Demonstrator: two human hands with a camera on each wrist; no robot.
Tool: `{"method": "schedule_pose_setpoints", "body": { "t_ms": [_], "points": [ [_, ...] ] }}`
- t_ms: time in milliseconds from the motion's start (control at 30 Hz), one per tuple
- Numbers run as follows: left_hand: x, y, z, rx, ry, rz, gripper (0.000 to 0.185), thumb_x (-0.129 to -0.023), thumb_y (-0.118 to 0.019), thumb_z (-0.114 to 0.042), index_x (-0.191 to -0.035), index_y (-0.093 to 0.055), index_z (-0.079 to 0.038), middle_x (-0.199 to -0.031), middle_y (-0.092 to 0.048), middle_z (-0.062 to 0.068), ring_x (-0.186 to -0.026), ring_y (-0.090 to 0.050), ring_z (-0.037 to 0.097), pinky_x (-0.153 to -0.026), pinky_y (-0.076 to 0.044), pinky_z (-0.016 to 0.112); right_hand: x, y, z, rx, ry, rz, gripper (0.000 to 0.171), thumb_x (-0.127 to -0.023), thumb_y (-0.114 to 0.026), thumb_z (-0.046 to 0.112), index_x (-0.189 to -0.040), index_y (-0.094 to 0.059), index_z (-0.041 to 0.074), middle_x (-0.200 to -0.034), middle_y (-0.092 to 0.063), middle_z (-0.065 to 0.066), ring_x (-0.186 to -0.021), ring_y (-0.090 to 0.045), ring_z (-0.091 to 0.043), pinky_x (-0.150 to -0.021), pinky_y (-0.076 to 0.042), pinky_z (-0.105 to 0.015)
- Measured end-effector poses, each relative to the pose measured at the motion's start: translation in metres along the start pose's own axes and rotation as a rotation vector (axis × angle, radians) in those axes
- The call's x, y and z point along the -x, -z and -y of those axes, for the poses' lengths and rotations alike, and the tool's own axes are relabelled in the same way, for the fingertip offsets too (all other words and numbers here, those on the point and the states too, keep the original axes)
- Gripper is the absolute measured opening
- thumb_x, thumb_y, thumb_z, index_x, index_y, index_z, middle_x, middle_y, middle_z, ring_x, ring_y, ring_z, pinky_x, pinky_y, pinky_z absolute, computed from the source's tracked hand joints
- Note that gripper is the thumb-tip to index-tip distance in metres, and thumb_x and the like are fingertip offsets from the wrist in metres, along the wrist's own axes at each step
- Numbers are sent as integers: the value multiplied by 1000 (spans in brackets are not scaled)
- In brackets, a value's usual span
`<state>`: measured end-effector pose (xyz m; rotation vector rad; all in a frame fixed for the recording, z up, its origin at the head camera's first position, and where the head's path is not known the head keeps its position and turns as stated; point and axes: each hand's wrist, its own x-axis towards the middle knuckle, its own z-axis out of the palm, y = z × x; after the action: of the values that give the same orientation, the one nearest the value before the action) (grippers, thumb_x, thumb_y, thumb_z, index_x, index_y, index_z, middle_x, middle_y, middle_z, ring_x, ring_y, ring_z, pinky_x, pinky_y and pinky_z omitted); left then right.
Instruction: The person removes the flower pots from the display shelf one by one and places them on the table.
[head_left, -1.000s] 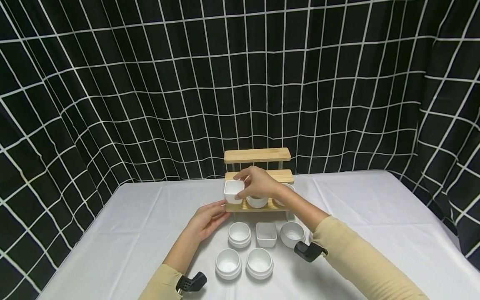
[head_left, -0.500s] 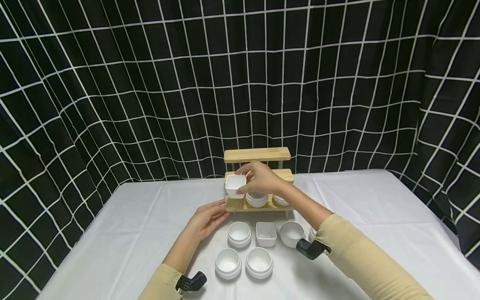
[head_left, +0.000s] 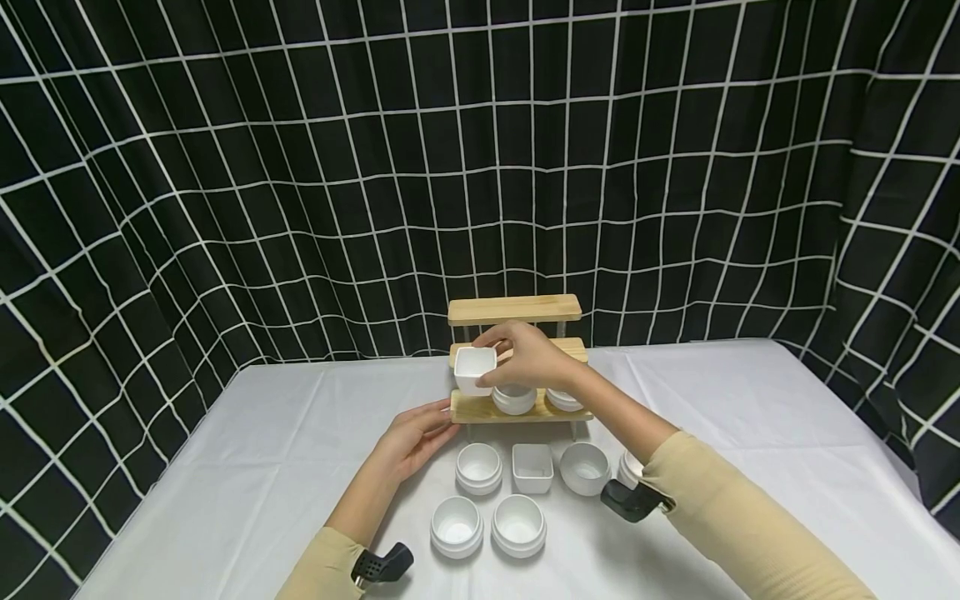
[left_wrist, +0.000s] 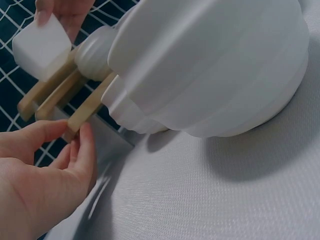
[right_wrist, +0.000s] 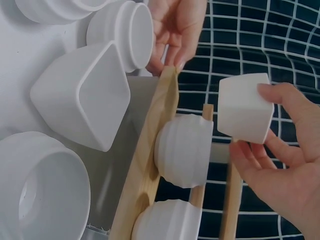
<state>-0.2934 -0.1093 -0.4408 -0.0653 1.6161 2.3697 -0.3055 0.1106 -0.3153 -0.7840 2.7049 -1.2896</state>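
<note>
the right hand [head_left: 528, 357] pinches a small square white ceramic pot [head_left: 474, 370] by its rim, holding it in the air just above the left end of the bottom board of a three-tier light wooden shelf [head_left: 514, 310]. the left hand [head_left: 416, 434], fingers relaxed and nearly straight, touches that board's left end, and two round white ribbed pots [head_left: 514, 399] sit on the board while more white pots [head_left: 479, 467] stand on the white-clothed desk [head_left: 247, 467].

Your right hand [head_left: 525, 357] was raised in front of you, arm stretched forward with the forearm sloping up from the lower right, thumb and fingers [right_wrist: 280, 100] curled in a pinching grip. Your left hand [head_left: 412, 437] lay lower and nearer to you, palm turned inward, fingers [left_wrist: 85, 145] straight and pointing forward, their tips pressed lightly in contact.
</note>
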Motion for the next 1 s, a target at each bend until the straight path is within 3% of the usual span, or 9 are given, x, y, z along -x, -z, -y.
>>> {"method": "schedule_pose_setpoints", "body": {
  "t_ms": [167,467,1000],
  "points": [
    [1,0,0,0,-5,0,45,-104,-50,9,-148,-43,20,-151,-47,39,-126,-63,32,-115,-53,36,3,1,0,-36,11,5,55,-81,-87,4,-130,-68,-8,-129,-68,-22,-115,-67,-36,-92,-67,-32],
    [-1,1,2,-5,-7,0,46,-104,-51,9,-148,-43,20,-148,-49,37,-106,-69,19,-106,-60,28,14,4,-4,-74,40,4,54,-81,-86,2,-129,-66,-9,-127,-68,-24,-112,-68,-37,-92,-68,-33],
    [-3,2,3,6,-3,-15,46,-103,-53,10,-147,-46,19,-145,-53,38,-100,-71,16,-102,-63,27,34,11,-10,-129,75,34,55,-81,-85,0,-130,-63,-13,-127,-67,-25,-109,-68,-33,-97,-67,-38]
  ]
}}
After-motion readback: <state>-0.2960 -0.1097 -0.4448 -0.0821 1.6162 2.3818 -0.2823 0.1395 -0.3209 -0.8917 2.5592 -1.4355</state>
